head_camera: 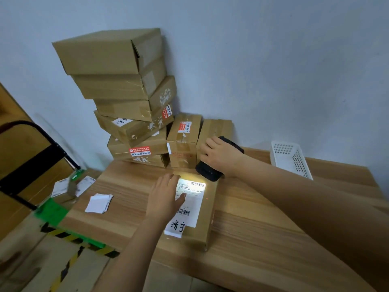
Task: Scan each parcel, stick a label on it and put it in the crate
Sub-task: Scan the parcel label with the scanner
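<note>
I see the parcel (207, 218) lying flat on the bench (263, 224), near its front edge, with the long side pointing away from me. A white shipping label (192, 205) is stuck on its top face. My left hand (165, 199) rests on the parcel with straight fingers, the palm flat, and the thumb touches the label. My right hand (221, 155) grips the black scanner (207, 171) just above the far end of the parcel; its bright light falls on the upper barcode of the label. Behind, against the wall, a leaning pile of brown boxes (117, 85) stands on the bench. A small heap of white stickers (99, 204) lies to the left of the parcel, apart from it. A white plastic basket (291, 158) stands at the far right. At the lower left is something green-edged (52, 213), perhaps the crate, but it is too blurred to tell.
</note>
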